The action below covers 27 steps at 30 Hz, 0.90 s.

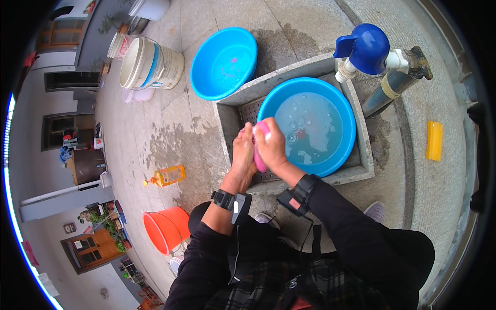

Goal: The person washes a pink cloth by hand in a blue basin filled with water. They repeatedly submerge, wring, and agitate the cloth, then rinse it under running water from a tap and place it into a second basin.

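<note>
Both hands are closed around a pink cloth (pixel 260 158), squeezed between them, with some white suds on it. My left hand (pixel 243 153) grips it from the left side and my right hand (pixel 272 143) from the right. They are at the near left rim of a blue plastic basin (pixel 350 128), which holds cloudy water with bubbles and a small reddish patch. The basin stands in a stone trough sink (pixel 221 120); a perforated surface shows beside it, under the hands. How the fingers wrap the cloth is partly hidden.
Another blue basin (pixel 221 50) sits beyond the trough's left end. A tap with a blue cover (pixel 370 48) stands at upper right. Leftward are white buckets (pixel 170 66), an orange bottle of liquid (pixel 170 175) and an orange-red bucket (pixel 166 228). A yellow object (pixel 434 140) lies far right.
</note>
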Each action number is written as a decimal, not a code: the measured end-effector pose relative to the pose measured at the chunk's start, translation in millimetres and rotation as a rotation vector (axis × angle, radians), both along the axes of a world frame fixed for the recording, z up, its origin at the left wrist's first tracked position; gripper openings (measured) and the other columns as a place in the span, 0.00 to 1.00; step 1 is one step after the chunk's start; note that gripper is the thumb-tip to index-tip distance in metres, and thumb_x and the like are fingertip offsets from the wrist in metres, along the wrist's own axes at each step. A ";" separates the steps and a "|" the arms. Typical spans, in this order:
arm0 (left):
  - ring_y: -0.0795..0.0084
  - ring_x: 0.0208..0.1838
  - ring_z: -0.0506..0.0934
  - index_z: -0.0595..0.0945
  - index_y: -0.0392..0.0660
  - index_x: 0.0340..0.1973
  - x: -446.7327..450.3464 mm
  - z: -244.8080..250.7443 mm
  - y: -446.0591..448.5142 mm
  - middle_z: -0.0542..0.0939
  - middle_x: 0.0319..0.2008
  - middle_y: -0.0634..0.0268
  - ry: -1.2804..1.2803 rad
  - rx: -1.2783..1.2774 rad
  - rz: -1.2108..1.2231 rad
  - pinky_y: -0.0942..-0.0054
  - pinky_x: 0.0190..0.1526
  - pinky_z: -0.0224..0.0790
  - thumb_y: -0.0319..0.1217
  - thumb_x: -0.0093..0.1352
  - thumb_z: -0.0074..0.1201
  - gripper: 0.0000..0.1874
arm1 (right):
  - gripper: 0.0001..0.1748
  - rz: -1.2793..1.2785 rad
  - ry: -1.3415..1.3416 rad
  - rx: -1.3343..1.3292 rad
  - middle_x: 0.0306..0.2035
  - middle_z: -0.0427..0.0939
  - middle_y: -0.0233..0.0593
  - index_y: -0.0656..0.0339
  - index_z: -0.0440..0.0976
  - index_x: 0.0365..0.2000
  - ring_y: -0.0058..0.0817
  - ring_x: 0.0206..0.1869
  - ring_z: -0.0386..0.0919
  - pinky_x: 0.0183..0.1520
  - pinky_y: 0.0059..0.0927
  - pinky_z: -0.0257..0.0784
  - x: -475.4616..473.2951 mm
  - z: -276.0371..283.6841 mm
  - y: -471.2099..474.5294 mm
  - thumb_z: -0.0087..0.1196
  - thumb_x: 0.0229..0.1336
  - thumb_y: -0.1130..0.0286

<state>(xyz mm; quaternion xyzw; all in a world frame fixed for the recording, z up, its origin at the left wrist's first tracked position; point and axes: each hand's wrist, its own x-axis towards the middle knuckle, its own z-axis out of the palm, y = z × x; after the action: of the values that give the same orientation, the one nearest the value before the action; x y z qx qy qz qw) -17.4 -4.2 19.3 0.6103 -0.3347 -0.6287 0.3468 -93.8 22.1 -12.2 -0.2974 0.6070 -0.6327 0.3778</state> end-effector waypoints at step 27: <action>0.69 0.34 0.79 0.72 0.41 0.39 9.3 21.9 -13.3 0.79 0.34 0.60 0.205 -0.093 -0.042 0.67 0.34 0.76 0.39 0.73 0.46 0.13 | 0.20 0.319 -0.408 -0.008 0.31 0.77 0.34 0.59 0.72 0.39 0.26 0.34 0.76 0.39 0.29 0.70 -28.7 -61.9 -25.1 0.56 0.58 0.53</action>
<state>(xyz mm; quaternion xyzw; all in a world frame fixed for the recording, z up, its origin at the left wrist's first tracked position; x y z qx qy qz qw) -8.1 -17.5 41.3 0.5189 -0.3389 -0.6789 0.3938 -122.6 -3.0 -74.2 -0.2570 0.4612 -0.6145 0.5862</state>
